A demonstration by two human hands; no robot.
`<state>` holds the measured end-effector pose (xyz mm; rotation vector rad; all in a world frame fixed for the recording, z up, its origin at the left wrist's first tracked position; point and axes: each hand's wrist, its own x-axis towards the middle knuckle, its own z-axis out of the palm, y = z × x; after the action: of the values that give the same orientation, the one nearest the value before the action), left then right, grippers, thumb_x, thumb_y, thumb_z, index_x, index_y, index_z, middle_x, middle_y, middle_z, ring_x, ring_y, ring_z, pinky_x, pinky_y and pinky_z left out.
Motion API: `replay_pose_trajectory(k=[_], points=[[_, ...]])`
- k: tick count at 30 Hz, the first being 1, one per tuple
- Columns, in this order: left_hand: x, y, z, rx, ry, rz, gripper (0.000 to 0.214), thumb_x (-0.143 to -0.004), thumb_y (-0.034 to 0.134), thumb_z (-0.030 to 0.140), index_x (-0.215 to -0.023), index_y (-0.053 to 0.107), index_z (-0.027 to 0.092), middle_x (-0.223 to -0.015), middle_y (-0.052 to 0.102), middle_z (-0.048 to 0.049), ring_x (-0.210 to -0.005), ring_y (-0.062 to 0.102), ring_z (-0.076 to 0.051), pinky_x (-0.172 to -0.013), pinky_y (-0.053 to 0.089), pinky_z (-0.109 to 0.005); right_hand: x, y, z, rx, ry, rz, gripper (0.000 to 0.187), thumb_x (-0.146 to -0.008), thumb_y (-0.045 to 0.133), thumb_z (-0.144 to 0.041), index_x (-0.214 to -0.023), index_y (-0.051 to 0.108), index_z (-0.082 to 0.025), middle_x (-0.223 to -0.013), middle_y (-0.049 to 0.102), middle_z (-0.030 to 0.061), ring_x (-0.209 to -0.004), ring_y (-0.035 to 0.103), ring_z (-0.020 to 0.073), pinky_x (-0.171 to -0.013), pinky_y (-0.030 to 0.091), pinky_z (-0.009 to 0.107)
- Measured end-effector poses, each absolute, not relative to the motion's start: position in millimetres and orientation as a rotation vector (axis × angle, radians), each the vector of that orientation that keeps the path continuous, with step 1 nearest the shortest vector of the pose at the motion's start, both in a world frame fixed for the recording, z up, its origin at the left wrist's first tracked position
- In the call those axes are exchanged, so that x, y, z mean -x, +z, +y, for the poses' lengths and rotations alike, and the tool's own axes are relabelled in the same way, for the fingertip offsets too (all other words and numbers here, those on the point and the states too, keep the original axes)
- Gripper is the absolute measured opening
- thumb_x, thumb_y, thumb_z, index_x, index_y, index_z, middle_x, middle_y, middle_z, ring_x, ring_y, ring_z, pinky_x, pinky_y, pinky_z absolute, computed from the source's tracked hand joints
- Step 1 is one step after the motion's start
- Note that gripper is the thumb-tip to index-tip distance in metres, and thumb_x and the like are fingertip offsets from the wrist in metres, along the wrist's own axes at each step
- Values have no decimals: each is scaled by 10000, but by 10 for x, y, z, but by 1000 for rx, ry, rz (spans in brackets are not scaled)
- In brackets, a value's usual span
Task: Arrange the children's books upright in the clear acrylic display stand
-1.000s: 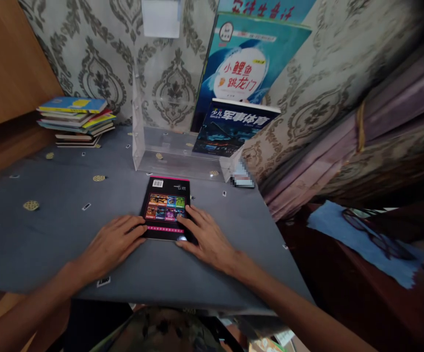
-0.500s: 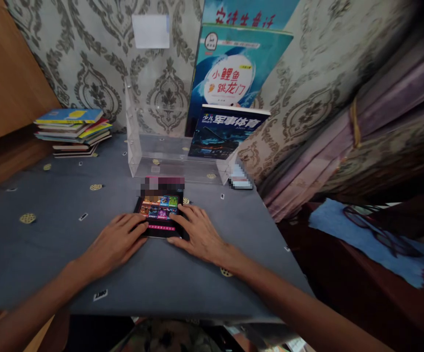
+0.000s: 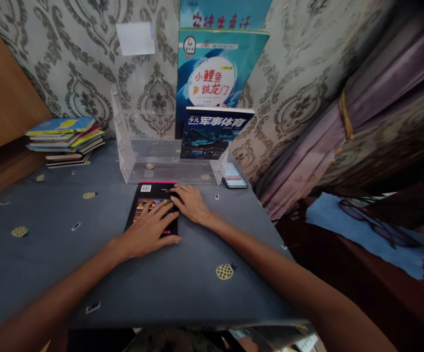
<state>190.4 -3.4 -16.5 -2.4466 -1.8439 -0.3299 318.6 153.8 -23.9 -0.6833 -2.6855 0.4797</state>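
- Black book (image 3: 155, 188): smooth printed cover, paper or card by its look.
- Rack (image 3: 122, 149): clear, hard plastic, smooth and faintly shiny along its edges.
- Dark-blue book (image 3: 212, 139) and teal book (image 3: 213, 73): smooth printed paper covers with a mild sheen.
- Book stack (image 3: 63, 139): paper page edges, smooth covers.
- Table covering (image 3: 193, 293): matt and smooth; cloth or plastic cannot be told.
- Wood panel (image 3: 6, 88): smooth grain, low sheen.
- Curtain (image 3: 380, 85): soft folded fabric, slightly satiny.
- Blue cloth (image 3: 323, 217): matt, with a jagged edge.
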Motion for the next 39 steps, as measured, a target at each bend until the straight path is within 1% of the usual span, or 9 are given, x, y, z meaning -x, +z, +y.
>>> replay_pose_trajectory(k=[4,11,13,16,18,20,23,29,39], points=[[-1924,-231,-31,2452,-306,-1906,701,-971,353,678,-1459,455,184,-1553,424,-178,-1482,301,-374,-1158,235,-673,-3109,-289,1610,697,455,-2662,341,-994,514,-240,-1316,603,-175,-1412,581,142,-1279,533,282,-1065,416,491],[-1922,-187,-332,2460,-261,-1942,657,-978,363,660,-1449,462,213,-1535,450,-158,-1488,293,-360,-1169,238,-646,-3127,-325,1484,496,496,-2660,294,-979,542,-220,-1243,650,-148,-1258,652,135,-1150,573,259,-1012,437,424],[-1892,-136,-430,2471,-281,-1938,559,-987,396,620,-1370,530,236,-1481,502,-140,-1461,339,-361,-1149,277,-637,-3121,-325,1468,469,546,-2620,262,-982,529,-199,-1194,675,-147,-1161,678,119,-1069,583,238,-978,444,396],[-1849,-53,-532,2464,-343,-1959,356,-1001,455,527,-1129,629,243,-1338,572,-104,-1351,464,-334,-1100,365,-580,-3113,-336,1476,453,632,-2570,255,-976,512,-157,-1153,694,-129,-1070,686,114,-984,581,222,-928,450,375],[-1840,-13,-553,2442,-371,-1988,269,-996,499,463,-977,626,227,-1207,595,-81,-1211,544,-301,-1032,432,-522,-3116,-346,1488,422,676,-2559,258,-961,515,-129,-1133,707,-131,-1033,701,106,-959,585,220,-920,444,376],[-1855,3,-533,2380,-350,-2030,217,-989,519,399,-925,602,210,-1084,596,-68,-1054,576,-271,-935,482,-469,-3126,-350,1500,385,739,-2532,261,-952,518,-124,-1109,725,-155,-1005,721,87,-947,598,213,-901,446,367],[-1910,-9,-442,2190,-233,-2096,179,-990,490,321,-1022,588,174,-1026,588,-86,-959,559,-273,-850,499,-449,-3144,-344,1512,408,896,-2437,267,-943,521,-139,-1085,744,-180,-935,743,59,-882,622,191,-819,459,323],[-2001,5,-248,2029,0,-2154,271,-983,511,333,-1104,600,107,-1107,604,-157,-1054,555,-324,-871,503,-461,-3172,-357,1510,458,1227,-2279,313,-920,501,-136,-1121,738,-169,-656,703,-16,-603,589,122,-650,432,240],[-2081,19,-229,1990,193,-2049,317,-1014,438,274,-1077,674,71,-1089,696,-196,-995,643,-306,-788,558,-407,-3267,-364,1471,419,1260,-2167,266,-929,515,-183,-1095,722,-165,-828,770,26,-690,638,135,-669,444,258]])
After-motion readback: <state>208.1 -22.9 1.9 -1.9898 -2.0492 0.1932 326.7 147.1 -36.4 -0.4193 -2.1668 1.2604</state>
